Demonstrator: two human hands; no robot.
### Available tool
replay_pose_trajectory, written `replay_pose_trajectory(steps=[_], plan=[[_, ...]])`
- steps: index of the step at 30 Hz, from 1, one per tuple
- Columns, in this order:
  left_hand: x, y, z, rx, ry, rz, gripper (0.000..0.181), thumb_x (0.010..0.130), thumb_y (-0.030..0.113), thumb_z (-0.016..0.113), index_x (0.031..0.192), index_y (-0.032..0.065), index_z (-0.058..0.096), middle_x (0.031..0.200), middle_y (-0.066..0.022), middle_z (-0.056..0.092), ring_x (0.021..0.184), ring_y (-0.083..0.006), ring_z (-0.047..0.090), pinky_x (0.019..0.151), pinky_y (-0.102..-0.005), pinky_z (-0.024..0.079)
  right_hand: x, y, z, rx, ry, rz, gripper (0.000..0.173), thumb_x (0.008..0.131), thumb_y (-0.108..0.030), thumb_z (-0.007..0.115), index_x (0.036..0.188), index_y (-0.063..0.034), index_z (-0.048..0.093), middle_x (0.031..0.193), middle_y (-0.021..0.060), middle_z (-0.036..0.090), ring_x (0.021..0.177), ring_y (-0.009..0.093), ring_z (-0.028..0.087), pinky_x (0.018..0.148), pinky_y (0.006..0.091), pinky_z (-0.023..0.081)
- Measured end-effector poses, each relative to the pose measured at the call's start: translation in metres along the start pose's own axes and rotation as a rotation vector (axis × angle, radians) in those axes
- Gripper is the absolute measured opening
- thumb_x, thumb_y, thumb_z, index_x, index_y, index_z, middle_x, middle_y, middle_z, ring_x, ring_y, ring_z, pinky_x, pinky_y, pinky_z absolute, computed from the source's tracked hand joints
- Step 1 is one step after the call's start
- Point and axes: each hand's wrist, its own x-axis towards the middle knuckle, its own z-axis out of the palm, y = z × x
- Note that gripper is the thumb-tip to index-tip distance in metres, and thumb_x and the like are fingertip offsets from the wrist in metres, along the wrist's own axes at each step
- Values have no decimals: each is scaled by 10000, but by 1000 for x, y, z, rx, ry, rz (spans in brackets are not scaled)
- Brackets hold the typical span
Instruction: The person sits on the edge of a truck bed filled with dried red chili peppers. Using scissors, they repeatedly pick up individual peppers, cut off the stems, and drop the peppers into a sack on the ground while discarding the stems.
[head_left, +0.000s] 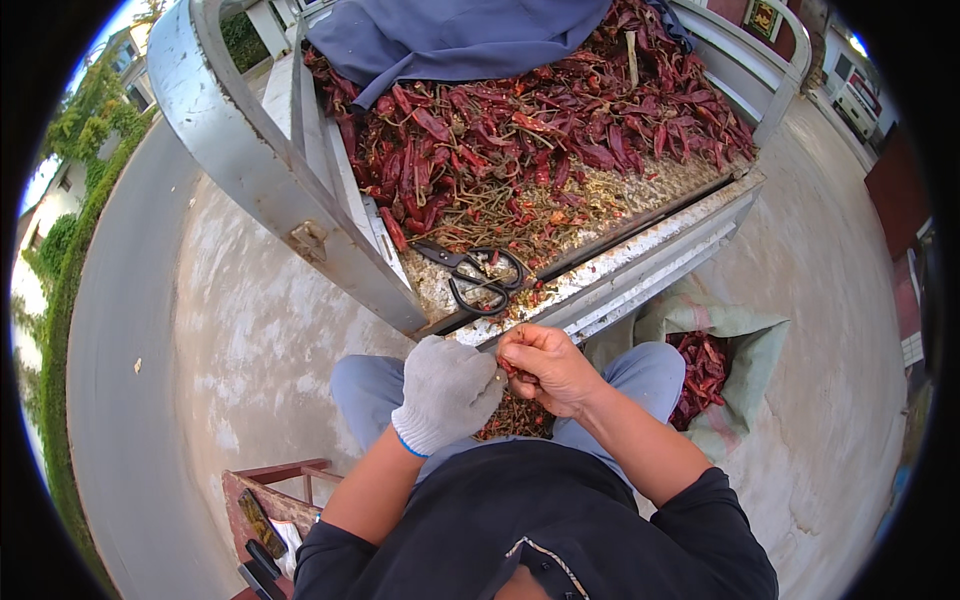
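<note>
Wearing a grey knitted glove, my left hand (451, 386) is closed and meets my right hand just in front of the truck bed's edge; what its fingers grip is hidden. My bare right hand (551, 369) pinches a dried red chili pepper (517, 373). Beyond them, a heap of dried red chilies (465, 142) lies on the metal bed among loose stems and seeds. Black-handled scissors (480, 277) rest near the bed's edge, partly among the stems. Below my hands, between my knees, stems and red bits (517, 418) are gathered; what holds them is hidden.
A green woven sack (757, 375) with chilies stands right of my right knee. Blue-grey cloth (457, 37) covers the heap's far part. A metal rail (247, 150) curves along the bed's left. At lower left, a wooden stool or bench (236, 499) bears a phone (261, 517) and white cloth.
</note>
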Motion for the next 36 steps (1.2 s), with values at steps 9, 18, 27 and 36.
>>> replay_pose_trajectory(steps=[9,18,27,36], plan=[[-6,12,27,-146,203,-201,156,836,174,754,734,80,683,668,-116,633,659,-371,634,630,-497,471,-7,21,-9,386,-40,-101,135,1068,-174,668,1014,-53,642,806,35,623,561,97,540,488,242,388],[-9,10,29,-116,-444,-297,165,924,167,640,1012,70,742,856,-164,722,823,-382,717,708,-503,557,-70,-31,-135,-83,417,-348,194,1005,-172,681,1084,3,654,893,103,670,720,188,598,653,316,461],[-37,-5,52,-61,-544,-245,186,967,239,642,1067,171,782,956,-85,773,875,-316,751,731,-475,585,-233,-38,-402,-1722,1236,-142,403,892,-160,736,1215,72,673,1058,210,750,991,345,722,894,430,571],[-41,-6,33,-159,-457,-289,166,945,279,671,993,132,731,877,-121,735,829,-352,730,722,-504,566,33,-118,-141,-1500,565,-750,285,951,-224,731,1085,26,701,990,204,742,907,376,714,812,467,564]])
